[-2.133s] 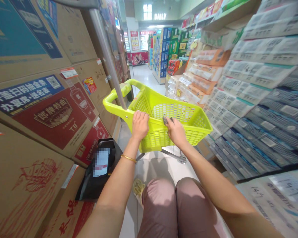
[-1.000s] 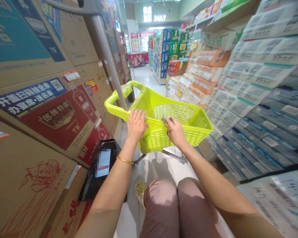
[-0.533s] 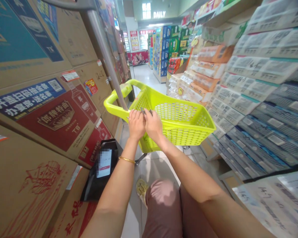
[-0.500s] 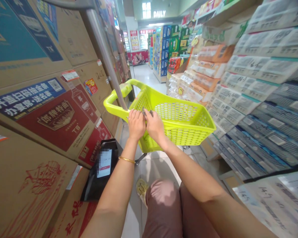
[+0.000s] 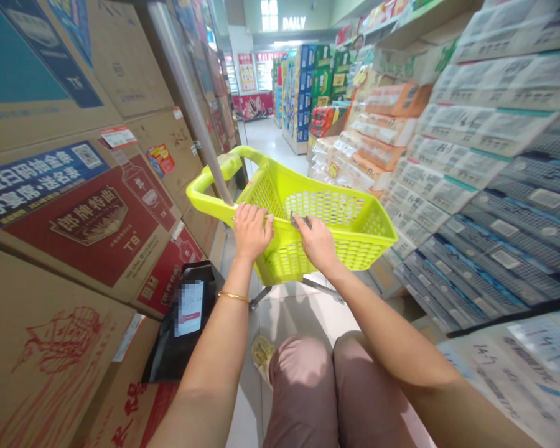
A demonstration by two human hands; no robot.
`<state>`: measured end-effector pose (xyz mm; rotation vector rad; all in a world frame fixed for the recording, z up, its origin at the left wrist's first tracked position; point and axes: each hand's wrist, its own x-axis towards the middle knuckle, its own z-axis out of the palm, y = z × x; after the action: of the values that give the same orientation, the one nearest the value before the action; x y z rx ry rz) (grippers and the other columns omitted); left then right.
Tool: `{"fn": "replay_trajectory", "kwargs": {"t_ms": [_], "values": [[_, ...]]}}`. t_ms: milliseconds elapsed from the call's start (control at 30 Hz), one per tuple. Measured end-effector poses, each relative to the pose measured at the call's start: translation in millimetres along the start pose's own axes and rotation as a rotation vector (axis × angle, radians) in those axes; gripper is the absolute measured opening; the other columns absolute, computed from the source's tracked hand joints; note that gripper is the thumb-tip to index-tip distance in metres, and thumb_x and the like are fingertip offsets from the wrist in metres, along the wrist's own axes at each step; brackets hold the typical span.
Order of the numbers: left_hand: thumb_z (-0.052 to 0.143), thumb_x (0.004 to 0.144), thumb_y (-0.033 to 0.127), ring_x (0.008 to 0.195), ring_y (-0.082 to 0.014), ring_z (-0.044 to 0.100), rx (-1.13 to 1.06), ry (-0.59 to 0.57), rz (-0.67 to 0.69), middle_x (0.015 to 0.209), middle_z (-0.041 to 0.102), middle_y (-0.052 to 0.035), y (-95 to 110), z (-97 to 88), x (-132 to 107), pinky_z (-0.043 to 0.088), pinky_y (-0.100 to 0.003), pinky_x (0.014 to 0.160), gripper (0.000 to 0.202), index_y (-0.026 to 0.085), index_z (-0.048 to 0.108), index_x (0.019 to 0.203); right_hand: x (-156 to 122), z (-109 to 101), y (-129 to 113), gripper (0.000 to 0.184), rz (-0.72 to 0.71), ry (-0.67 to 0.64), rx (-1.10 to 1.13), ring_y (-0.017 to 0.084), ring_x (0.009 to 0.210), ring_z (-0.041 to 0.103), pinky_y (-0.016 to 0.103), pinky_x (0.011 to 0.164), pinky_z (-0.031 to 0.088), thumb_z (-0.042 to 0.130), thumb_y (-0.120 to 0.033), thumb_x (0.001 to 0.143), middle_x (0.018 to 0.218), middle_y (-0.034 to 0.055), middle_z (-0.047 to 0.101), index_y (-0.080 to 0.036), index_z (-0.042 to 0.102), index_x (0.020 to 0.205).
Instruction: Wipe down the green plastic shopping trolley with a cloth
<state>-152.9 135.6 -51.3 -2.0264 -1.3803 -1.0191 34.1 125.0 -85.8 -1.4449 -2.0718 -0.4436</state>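
Note:
In the head view a lime-green shopping cart basket (image 5: 368, 239) with perforated walls stands in front of me, attached to a metal pole (image 5: 191, 102). My left hand (image 5: 251, 231) lies over the basket's near rim beside the foot of the pole, its fingers wrapped over the edge. Farther right along that same rim is my right hand (image 5: 318, 242), closed around a small dark grey thing (image 5: 303, 220). Most of that thing is hidden by the fingers, so its kind does not show. No goods are visible inside the basket.
Stacked cartons (image 5: 88, 218) rise on the left, with a black bag (image 5: 163, 348) and a phone-like screen (image 5: 189, 308) by them. Wrapped packs (image 5: 485, 137) are piled along the right. A tiled aisle (image 5: 261, 134) leads to more shelves.
My right hand has moved right along the rim, away from my left hand, with the small dark grey thing in it. My left hand stays near the pole. The view has shifted slightly.

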Motion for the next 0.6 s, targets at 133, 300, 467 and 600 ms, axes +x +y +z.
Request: {"fn": "replay_trajectory", "kwargs": {"t_ms": [133, 300, 467, 600], "values": [[0.042, 0.091, 0.036, 0.097, -0.0251, 0.054, 0.0, 0.013, -0.004, 0.091, 0.064, -0.0071, -0.5, 0.4, 0.5, 0.031, -0.045, 0.106, 0.023, 0.021, 0.06, 0.089, -8.4, -1.9, 20.7, 0.043, 0.052, -0.039, -0.021, 0.022, 0.095, 0.054, 0.032, 0.083, 0.042, 0.037, -0.023, 0.093, 0.115, 0.0118, 0.059, -0.025, 0.048, 0.134], [0.041, 0.093, 0.031, 0.108, -0.026, 0.052, 0.004, 0.037, -0.046, 0.096, 0.063, -0.0084, 12.8, 0.5, 0.3, 0.024, -0.049, 0.112, 0.021, 0.019, 0.059, 0.089, -7.3, -2.3, 19.4, 0.04, 0.14, 0.012, 0.046, 0.022, 0.094, 0.054, 0.034, 0.084, 0.043, 0.035, -0.023, 0.093, 0.11, 0.0136, 0.061, -0.02, 0.053, 0.129], [0.033, 0.095, 0.023, 0.105, -0.0223, 0.055, -0.067, -0.106, 0.119, 0.098, 0.064, -0.0083, 49.5, 19.3, -3.3, 0.031, -0.045, 0.11, 0.027, 0.017, 0.059, 0.094, 1.8, -5.7, 6.3, 0.04, 0.193, 0.059, 0.151, 0.023, 0.093, 0.054, 0.036, 0.085, 0.043, 0.034, -0.023, 0.093, 0.105, 0.0164, 0.062, -0.013, 0.057, 0.123], [0.031, 0.095, 0.023, 0.094, -0.0224, 0.056, -0.108, -0.098, 0.014, 0.089, 0.063, -0.0076, 73.1, 39.9, -7.3, 0.033, -0.046, 0.107, 0.03, 0.017, 0.06, 0.089, 11.8, -7.0, -4.7, 0.041, 0.226, 0.093, 0.316, 0.022, 0.091, 0.055, 0.034, 0.086, 0.044, 0.03, -0.025, 0.094, 0.1, 0.0144, 0.063, -0.011, 0.06, 0.119]]}}
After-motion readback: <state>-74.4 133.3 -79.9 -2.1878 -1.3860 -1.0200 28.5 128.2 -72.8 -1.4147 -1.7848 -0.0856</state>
